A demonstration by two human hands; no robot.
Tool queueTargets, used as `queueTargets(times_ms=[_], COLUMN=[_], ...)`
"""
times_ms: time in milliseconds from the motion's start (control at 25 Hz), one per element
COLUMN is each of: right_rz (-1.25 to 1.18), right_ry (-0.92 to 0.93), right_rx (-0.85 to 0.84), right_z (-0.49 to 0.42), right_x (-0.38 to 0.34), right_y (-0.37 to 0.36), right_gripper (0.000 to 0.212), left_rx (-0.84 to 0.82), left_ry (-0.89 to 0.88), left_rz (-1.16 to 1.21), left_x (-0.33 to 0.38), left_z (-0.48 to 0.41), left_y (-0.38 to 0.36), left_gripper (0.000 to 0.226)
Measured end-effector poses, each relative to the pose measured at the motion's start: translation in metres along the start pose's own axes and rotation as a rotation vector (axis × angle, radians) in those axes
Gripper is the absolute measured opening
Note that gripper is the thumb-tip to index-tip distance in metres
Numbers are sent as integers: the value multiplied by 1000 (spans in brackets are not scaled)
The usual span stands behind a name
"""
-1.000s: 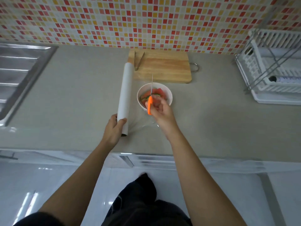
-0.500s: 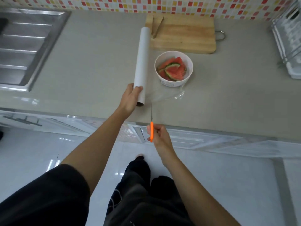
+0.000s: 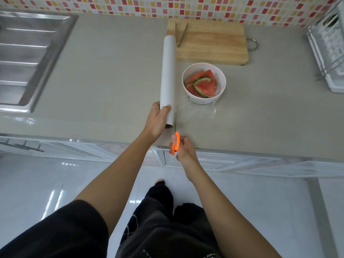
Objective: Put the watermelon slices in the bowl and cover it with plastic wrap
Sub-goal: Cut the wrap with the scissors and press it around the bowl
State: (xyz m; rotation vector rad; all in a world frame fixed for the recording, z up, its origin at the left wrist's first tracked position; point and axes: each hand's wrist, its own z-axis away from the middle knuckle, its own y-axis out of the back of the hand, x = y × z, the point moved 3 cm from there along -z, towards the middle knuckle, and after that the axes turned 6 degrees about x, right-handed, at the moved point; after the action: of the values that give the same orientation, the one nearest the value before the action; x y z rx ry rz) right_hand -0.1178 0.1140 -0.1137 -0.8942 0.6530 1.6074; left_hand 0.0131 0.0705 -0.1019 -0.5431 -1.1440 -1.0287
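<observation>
The right grip [image 3: 183,150] is curled round the orange handles of the scissors [image 3: 176,141], whose blades point away from the person along the right side of the roll of plastic wrap [image 3: 168,77]. The left grip [image 3: 158,121] is wrapped round the near end of that roll, thumb on top, holding it down on the tabletop [image 3: 111,75]. A clear sheet of wrap [image 3: 197,109] runs from the roll toward the bowl [image 3: 202,101], which stands just right of the roll with the watermelon slices [image 3: 203,84] already inside (whether the sheet truly lies over the rim is too faint to tell). The likely trouble lies in the cut. If the left grip eases, the roll may turn and the sheet go slack, so the blades fold and chew the film rather than slice it. A cut that wanders right would leave the piece too narrow to seal the bowl, and a tug could drag the bowl or pull the sheet away from it. Loose film also tends to cling to itself and bunch, as the crinkled near corner hints, and the blades pass close to the left thumb. Counted: two grips, one pair of scissors, one roll, one sheet drawn out, one bowl, several overlapping slices with no exact count possible, one cutting board [image 3: 214,45] with one pair of tongs [image 3: 181,34] on it, one sink [image 3: 28,58] at the left, and one dish rack [image 3: 329,53] at the right.
</observation>
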Motion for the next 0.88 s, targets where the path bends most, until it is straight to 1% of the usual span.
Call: queueTargets(times_ms=[80,240,360,480,600,720,880], right_rz=[-1,-54,-27,-16,-14,-23,9], right_ry=[35,112,105,121,167,180,213], right_rx=[3,-7,-14,-5,3,-24,-25], right_z=[-4,-9,-17,-29,-38,-47,-61], right_x=[-2,1,-5,-13,-17,-22,-40], right_y=[0,3,1,2,3,1,-3], right_gripper=[13,12,19,20,16,11,13], left_rx=[1,-17,-8,-4,-14,-24,-34], left_ry=[-10,-15,-80,-148,-152,-150,-133], left_rz=[-5,-37,-63,-88,-64,-60,-73], left_x=[-1,-1,-1,3,2,0,-2], left_z=[0,-4,-4,-1,-4,-8,-11], left_y=[0,3,3,2,2,3,3], left_gripper=[34,36,17,26,26,26,27])
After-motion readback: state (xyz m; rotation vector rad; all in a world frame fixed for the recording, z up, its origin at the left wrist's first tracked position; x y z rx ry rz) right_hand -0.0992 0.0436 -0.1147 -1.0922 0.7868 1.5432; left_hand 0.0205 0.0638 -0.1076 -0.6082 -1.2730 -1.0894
